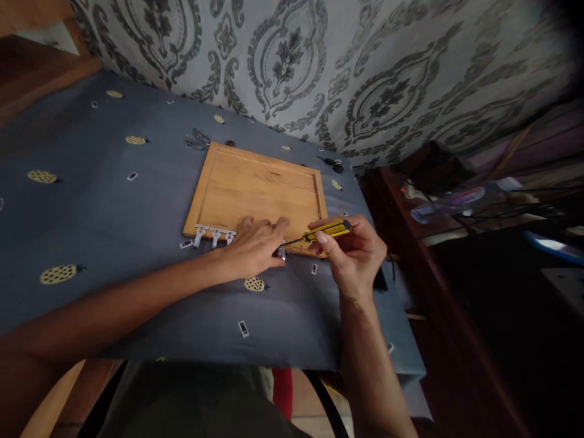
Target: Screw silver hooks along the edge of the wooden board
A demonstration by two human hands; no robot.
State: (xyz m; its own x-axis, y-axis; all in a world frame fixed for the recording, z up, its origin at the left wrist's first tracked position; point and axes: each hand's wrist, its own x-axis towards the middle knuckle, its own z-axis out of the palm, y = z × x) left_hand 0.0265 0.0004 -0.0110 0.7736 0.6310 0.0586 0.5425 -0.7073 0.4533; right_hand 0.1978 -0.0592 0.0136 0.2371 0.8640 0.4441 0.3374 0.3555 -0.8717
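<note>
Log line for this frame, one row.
left hand: on board near edge, beside hooks | right hand: grips screwdriver, tip at that edge | board: flat on cloth

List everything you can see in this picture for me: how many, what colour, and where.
wooden board: one, light brown, flat on the table's middle.
metal hooks: at least three, silver, along the board's near edge.
screwdriver: one, yellow and black handle, tip pointing at the board's near edge.
tablecloth: one, grey-blue with yellow pineapples, covering the table.
patterned wall: grey with dark ornaments, behind the table.
side table: one, dark reddish brown, cluttered, on the right.
left hand: one, resting on the board's near edge by the hooks.
right hand: one, gripping the screwdriver.
</note>
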